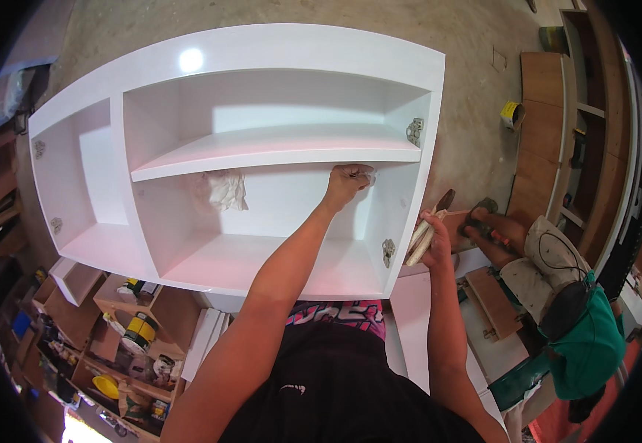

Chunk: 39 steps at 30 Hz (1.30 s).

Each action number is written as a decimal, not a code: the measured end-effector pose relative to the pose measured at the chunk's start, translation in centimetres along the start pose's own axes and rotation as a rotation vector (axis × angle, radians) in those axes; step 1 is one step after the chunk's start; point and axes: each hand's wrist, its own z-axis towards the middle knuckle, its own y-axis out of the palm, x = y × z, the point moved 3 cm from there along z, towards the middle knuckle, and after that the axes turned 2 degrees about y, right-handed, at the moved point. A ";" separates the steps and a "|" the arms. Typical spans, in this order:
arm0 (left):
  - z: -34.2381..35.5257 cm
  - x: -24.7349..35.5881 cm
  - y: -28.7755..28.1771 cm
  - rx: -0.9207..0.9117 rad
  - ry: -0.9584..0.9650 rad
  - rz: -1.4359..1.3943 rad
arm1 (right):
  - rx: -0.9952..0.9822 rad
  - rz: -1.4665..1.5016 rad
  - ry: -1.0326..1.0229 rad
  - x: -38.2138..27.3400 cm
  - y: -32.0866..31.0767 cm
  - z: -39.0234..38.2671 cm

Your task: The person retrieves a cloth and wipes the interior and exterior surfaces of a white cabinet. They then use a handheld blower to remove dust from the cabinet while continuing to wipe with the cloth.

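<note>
A white cabinet (276,52) with open compartments lies in front of me. My left hand (347,183) reaches into its large lower compartment, just under the middle shelf (284,145), close to the right inner wall. Its fingers are closed; a small whitish bit shows at the fingertips, too small to name. Outside the right side of the cabinet, my right hand (437,240) is wrapped round pale, stick-like pieces (420,245), with a dark brown end pointing up. What kind they are, I cannot tell. A crumpled white cloth (226,190) lies inside the compartment, left of my left hand.
Metal hinges (414,131) sit on the cabinet's side walls. At right, a person in a green top (590,343) sits close by, beside wooden panels (494,299). Paint cans (140,332) stand in wooden shelving at lower left. A yellow can (513,114) lies at upper right.
</note>
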 end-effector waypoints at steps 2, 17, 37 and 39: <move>0.1 -0.4 0.2 0.020 0.085 0.110 | -0.008 -0.049 -0.005 0.0 -0.6 0.6; 1.3 -1.4 1.4 0.009 0.219 0.083 | -0.021 -0.154 0.007 -0.4 1.4 3.6; 1.0 1.9 2.1 -0.223 0.573 1.001 | -0.068 -0.101 0.176 -0.8 0.0 7.0; 0.8 2.0 2.0 -0.220 0.643 1.051 | -0.075 -0.107 0.189 -0.8 -0.2 7.3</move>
